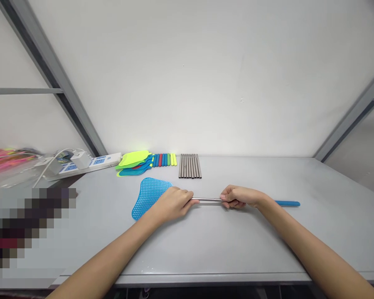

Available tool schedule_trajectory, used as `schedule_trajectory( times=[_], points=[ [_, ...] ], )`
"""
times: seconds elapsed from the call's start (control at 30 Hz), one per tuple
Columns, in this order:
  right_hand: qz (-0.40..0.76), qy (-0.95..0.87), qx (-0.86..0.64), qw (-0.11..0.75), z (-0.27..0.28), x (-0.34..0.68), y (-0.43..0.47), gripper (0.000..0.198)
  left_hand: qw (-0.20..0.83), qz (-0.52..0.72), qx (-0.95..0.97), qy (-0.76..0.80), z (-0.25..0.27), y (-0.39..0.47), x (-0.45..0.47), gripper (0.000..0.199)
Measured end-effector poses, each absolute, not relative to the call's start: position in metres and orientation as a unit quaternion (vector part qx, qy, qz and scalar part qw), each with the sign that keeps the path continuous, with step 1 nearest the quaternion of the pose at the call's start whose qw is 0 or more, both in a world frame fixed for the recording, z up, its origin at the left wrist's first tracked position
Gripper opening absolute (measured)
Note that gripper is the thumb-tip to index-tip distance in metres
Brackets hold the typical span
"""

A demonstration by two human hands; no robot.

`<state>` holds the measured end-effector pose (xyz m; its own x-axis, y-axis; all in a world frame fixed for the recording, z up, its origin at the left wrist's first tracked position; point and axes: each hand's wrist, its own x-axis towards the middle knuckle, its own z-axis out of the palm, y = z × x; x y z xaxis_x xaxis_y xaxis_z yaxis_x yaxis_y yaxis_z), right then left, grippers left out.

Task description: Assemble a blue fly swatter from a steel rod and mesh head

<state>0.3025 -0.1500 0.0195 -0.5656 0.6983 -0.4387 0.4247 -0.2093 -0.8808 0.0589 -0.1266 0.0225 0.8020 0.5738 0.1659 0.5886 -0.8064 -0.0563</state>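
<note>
The table's (224, 249) near edge runs just under the forearms, with bare grey surface between it and the hands and more open top to the right. The left hand (171, 203) is closed over the swatter (149, 197) where the blue mesh head meets the rod (208, 200); the head sticks out left of its fingers. The right hand (238, 196) pinches the rod, fingers curled round it, and the blue grip (287, 203) pokes out beyond that wrist. Bare metal spans between the two hands. Beyond the fingers, by the wall, lie a row of rods (190, 166), coloured grips (164, 159) and stacked heads (134, 162), then a power strip (90, 162) farther left.
</note>
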Motion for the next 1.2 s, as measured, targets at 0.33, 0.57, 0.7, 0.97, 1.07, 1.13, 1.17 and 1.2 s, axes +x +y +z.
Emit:
schedule_trajectory(
  times=[0.33,0.57,0.7,0.97,1.07,1.13,1.17,1.2],
  points=[
    [0.673,-0.586,-0.440,0.098,0.011,0.306,-0.151,0.022,0.081,-0.059,-0.948,-0.303,0.021,-0.136,0.066,0.042],
    [0.661,-0.594,-0.450,0.090,0.013,0.305,-0.153,0.020,0.080,-0.054,-0.946,-0.308,0.021,-0.142,0.069,0.041],
    [0.667,-0.586,-0.452,0.082,0.014,0.301,-0.155,0.016,0.083,-0.041,-0.947,-0.307,0.019,-0.143,0.068,0.040],
    [0.683,-0.560,-0.463,0.073,0.017,0.288,-0.157,0.015,0.081,-0.045,-0.953,-0.288,0.014,-0.145,0.066,0.038],
    [0.683,-0.557,-0.467,0.071,0.018,0.285,-0.159,0.014,0.088,-0.044,-0.953,-0.285,0.015,-0.146,0.067,0.038],
    [0.683,-0.551,-0.474,0.070,0.019,0.283,-0.160,0.014,0.094,-0.043,-0.953,-0.285,0.016,-0.147,0.067,0.038],
    [0.684,-0.546,-0.479,0.068,0.019,0.282,-0.161,0.013,0.097,-0.043,-0.953,-0.285,0.016,-0.147,0.068,0.038],
    [0.686,-0.539,-0.484,0.067,0.020,0.281,-0.162,0.013,0.098,-0.044,-0.952,-0.285,0.016,-0.148,0.068,0.037]
  ],
)
